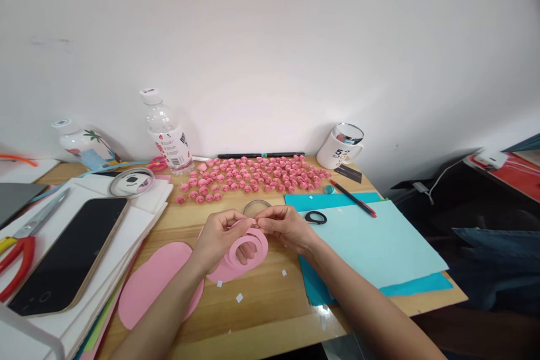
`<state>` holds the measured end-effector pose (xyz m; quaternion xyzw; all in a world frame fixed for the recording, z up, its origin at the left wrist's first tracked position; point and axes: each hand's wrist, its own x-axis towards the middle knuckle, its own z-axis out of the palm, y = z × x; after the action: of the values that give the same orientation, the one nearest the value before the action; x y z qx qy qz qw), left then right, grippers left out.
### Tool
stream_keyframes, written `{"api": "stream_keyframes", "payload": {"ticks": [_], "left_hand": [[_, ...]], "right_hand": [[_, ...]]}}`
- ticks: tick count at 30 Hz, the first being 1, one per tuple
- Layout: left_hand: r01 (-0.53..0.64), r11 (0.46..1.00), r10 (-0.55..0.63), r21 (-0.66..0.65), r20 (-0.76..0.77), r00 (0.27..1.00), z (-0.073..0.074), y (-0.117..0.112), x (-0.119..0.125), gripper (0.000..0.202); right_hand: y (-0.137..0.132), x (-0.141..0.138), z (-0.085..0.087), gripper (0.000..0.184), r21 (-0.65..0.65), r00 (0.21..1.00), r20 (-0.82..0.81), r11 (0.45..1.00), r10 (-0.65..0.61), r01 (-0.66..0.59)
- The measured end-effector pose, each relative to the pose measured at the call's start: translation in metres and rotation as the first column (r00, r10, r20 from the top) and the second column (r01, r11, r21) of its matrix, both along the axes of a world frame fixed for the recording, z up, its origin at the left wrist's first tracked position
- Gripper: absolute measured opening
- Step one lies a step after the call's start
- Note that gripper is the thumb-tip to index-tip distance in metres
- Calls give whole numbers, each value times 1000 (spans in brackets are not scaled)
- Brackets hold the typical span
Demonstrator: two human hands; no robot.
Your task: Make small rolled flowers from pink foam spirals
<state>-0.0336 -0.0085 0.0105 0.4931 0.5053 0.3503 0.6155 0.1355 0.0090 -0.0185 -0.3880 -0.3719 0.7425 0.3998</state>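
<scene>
Both hands meet over the wooden surface [270, 323], where the left hand [223, 236] and right hand [287, 228] work a ringed pink paper [262, 244] between them. Thumb and forefinger are closed to a pinch on each side, close together at the strip's upper end, probably because so narrow a band needs fingertip control; its loops hang below, apparently left loose so they can turn freely. Pink discs [145, 287] lie beside the left forearm, seemingly for easy reach. Small pink rolls [253, 173] spread along the wall, likely set back from the elbows, while blue sheets [375, 247] lie flat beyond the right hand.
</scene>
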Motion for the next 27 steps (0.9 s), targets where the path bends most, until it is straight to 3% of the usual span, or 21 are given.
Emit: {"api": "stream_keyframes", "payload": {"ticks": [11,16,27], "left_hand": [[-20,999,20,-27,-5,1000,3,-1,2,27],[-14,998,14,-59,5,1000,4,0,3,27],[-7,1000,7,-5,7,1000,-1,-1,1,24]], "right_hand": [[1,-1,-3,30,65,995,40,994,-91,88],[0,-1,-1,24,123,993,67,988,-101,92],[0,-2,0,18,145,992,70,985,-107,96]]}}
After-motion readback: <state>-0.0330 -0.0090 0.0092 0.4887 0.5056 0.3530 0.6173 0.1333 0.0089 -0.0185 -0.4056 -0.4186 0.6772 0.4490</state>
